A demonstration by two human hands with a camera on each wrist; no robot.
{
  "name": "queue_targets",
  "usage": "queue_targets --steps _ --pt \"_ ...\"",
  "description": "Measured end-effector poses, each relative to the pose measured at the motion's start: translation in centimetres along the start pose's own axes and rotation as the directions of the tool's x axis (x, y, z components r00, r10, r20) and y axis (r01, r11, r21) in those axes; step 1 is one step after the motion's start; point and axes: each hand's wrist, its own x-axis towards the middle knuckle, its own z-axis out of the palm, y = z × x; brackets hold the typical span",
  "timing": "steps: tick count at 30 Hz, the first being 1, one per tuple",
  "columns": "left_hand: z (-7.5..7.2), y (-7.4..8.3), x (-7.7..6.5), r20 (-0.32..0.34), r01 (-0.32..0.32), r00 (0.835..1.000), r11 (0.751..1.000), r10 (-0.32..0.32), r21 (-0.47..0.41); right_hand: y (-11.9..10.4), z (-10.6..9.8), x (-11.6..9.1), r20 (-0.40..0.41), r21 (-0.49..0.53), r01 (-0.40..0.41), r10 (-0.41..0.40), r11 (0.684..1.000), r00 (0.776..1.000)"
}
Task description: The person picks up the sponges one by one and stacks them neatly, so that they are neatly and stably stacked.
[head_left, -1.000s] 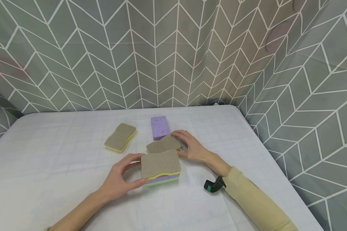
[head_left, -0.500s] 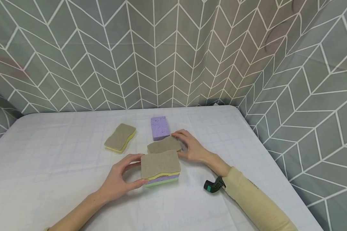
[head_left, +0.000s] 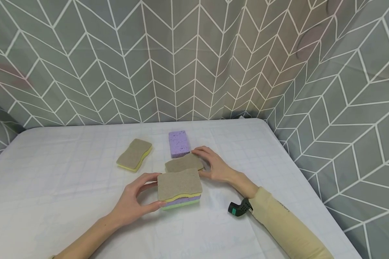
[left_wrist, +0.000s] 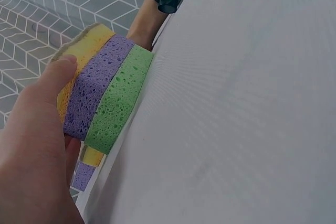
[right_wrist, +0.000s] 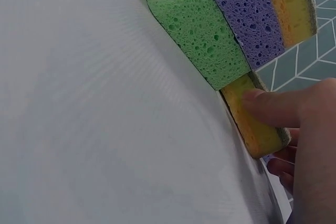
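A stack stands on the table in front of me: a green sponge [left_wrist: 119,100] at the bottom, a purple sponge [left_wrist: 102,85] above it, and a yellow scrub sponge [head_left: 179,184] with a beige scouring face on top. My left hand [head_left: 133,201] grips the stack's left end, the thumb on the yellow layer in the left wrist view and the fingers behind. Just behind the stack lies a second yellow scrub sponge [right_wrist: 257,135], beige face up. My right hand [head_left: 215,166] holds its right end between thumb and fingers. The stack hides part of it in the head view.
A loose purple sponge [head_left: 179,144] lies close behind the second scrub sponge. Another yellow scrub sponge [head_left: 134,154] rests farther left. White cloth covers the table [head_left: 68,169], and a grey patterned curtain [head_left: 168,64] hangs at its back and right.
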Motion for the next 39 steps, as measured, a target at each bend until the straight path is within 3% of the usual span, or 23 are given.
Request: queue_targets --steps 11,26,39 --pt "-0.05 -0.02 -0.01 -0.003 -0.004 1.0 1.0 0.004 -0.004 0.3 0.11 0.0 -0.031 0.001 0.017 -0.017 1.0 0.999" --pt "-0.02 0.05 -0.36 0.005 0.039 0.999 0.999 -0.039 -0.003 -0.08 -0.15 -0.32 -0.095 0.122 -0.041 0.053 0.992 0.994" --pt "0.02 0.09 -0.33 -0.005 0.011 1.0 1.0 -0.012 -0.027 0.27 -0.05 -0.44 -0.137 0.17 -0.027 0.051 0.985 0.989"
